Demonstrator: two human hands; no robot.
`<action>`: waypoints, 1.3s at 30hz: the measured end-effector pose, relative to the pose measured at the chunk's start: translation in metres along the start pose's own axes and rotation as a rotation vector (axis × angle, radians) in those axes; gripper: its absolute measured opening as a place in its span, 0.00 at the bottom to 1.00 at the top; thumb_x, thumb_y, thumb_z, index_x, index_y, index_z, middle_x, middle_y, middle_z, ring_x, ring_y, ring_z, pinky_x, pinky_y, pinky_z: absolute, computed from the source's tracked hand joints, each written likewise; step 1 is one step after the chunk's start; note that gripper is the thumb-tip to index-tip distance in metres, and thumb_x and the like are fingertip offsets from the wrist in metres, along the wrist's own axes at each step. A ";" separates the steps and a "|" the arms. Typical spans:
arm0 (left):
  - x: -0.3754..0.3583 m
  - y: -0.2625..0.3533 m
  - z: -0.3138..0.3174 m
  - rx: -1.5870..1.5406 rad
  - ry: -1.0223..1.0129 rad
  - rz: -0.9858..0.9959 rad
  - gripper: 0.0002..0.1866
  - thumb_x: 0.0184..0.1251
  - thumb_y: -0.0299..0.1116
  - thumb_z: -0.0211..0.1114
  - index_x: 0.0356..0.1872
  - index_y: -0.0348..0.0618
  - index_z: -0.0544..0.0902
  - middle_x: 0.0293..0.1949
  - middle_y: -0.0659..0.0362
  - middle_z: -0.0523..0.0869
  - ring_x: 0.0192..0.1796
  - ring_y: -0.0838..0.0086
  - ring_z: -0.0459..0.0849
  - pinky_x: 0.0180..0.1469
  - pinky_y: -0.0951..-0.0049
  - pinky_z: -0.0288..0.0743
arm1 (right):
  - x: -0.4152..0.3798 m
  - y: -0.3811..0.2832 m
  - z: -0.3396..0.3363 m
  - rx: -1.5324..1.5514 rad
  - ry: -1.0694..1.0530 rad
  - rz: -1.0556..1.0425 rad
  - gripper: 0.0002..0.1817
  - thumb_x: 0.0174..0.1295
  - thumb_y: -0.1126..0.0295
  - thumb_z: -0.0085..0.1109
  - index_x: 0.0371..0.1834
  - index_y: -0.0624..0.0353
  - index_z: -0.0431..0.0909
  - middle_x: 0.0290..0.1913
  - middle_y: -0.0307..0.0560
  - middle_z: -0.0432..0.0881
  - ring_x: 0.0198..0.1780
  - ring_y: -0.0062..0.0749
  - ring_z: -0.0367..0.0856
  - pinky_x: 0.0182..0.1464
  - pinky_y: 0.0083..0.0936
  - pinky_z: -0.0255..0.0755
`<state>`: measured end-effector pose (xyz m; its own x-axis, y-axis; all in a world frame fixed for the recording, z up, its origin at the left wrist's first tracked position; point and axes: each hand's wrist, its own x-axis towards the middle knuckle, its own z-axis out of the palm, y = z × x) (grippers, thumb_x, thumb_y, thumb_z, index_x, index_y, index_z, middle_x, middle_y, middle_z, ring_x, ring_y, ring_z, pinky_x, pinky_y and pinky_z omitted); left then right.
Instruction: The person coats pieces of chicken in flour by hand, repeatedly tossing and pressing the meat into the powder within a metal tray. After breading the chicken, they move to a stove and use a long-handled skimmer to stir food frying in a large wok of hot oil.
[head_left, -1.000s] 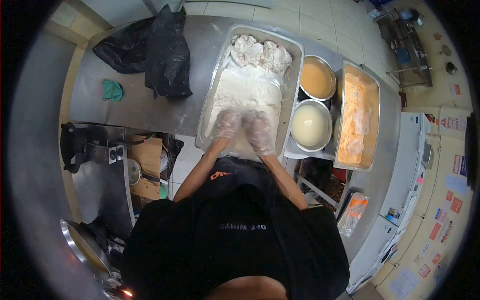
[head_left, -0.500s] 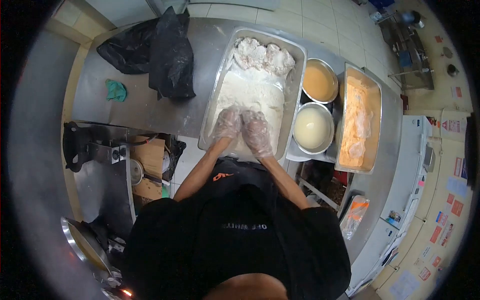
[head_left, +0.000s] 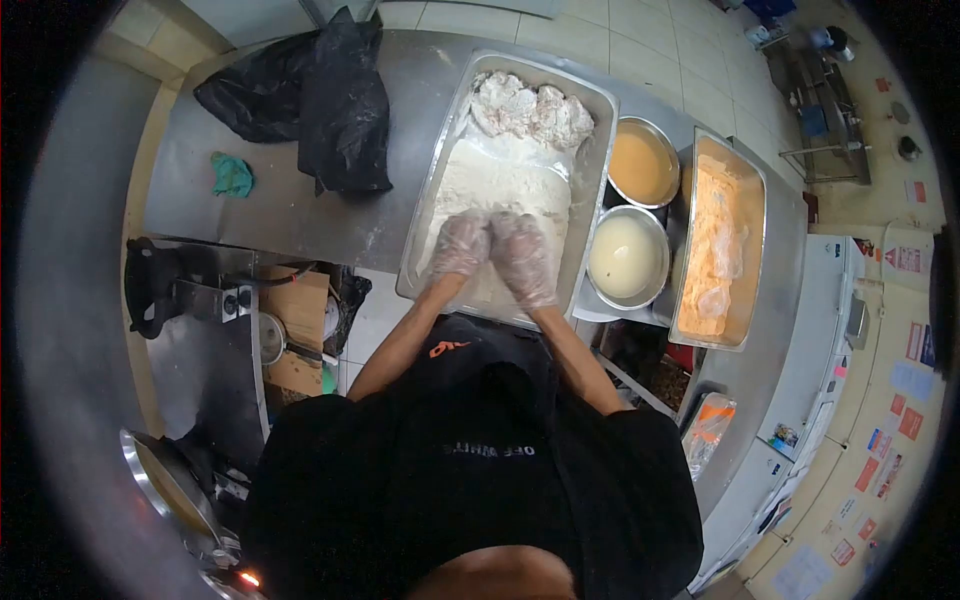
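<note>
My left hand, in a clear plastic glove, is curled downward in the white flour in the near half of a deep metal tray. Close beside it, also gloved, is my right hand, with its fingers bent down into the flour. The fingertips of both hands point inward and nearly meet. Whatever lies under them is hidden by the hands and flour. Lumpy flour-coated pieces lie at the tray's far end.
Right of the tray stand a bowl of orange-brown liquid and a bowl of pale batter. Beyond them is a metal pan holding orange coating. Black plastic bags and a green cloth lie on the left counter.
My hands stay in the flour at the near end. My right hand has shifted slightly right and turned a little, its fingers more curled. The bowls and pieces have not moved.
</note>
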<state>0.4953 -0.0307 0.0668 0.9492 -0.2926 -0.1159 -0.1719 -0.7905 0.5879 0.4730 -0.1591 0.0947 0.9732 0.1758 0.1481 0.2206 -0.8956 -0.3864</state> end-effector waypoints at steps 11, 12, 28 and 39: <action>0.026 -0.023 0.012 -0.214 -0.082 0.047 0.19 0.55 0.42 0.55 0.44 0.41 0.74 0.45 0.49 0.75 0.49 0.59 0.71 0.53 0.63 0.63 | -0.001 0.028 -0.016 0.138 0.160 0.077 0.14 0.45 0.76 0.51 0.37 0.61 0.69 0.32 0.53 0.73 0.39 0.45 0.71 0.42 0.35 0.65; 0.024 -0.026 0.028 -0.084 -0.023 0.101 0.19 0.55 0.42 0.55 0.45 0.41 0.74 0.45 0.49 0.75 0.48 0.59 0.71 0.53 0.63 0.63 | 0.000 0.030 -0.017 0.126 0.147 0.092 0.13 0.45 0.76 0.51 0.37 0.61 0.69 0.33 0.52 0.73 0.38 0.45 0.71 0.42 0.34 0.65; 0.188 0.007 0.024 -0.246 0.294 0.503 0.16 0.56 0.39 0.53 0.44 0.44 0.75 0.42 0.48 0.76 0.45 0.55 0.72 0.48 0.60 0.65 | 0.110 0.124 -0.049 -0.276 0.538 -0.142 0.10 0.48 0.71 0.50 0.35 0.59 0.74 0.34 0.52 0.76 0.36 0.44 0.75 0.37 0.35 0.69; 0.143 -0.096 0.132 0.209 0.065 0.233 0.29 0.59 0.48 0.48 0.60 0.47 0.60 0.58 0.53 0.65 0.60 0.60 0.61 0.62 0.61 0.50 | 0.049 0.146 0.029 -0.266 -0.416 0.287 0.28 0.51 0.59 0.49 0.56 0.60 0.62 0.54 0.56 0.68 0.56 0.45 0.65 0.57 0.35 0.58</action>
<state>0.6123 -0.0674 -0.1118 0.8918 -0.4487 0.0579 -0.4304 -0.8019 0.4144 0.5547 -0.2694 0.0188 0.9472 0.0080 -0.3207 -0.0283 -0.9937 -0.1082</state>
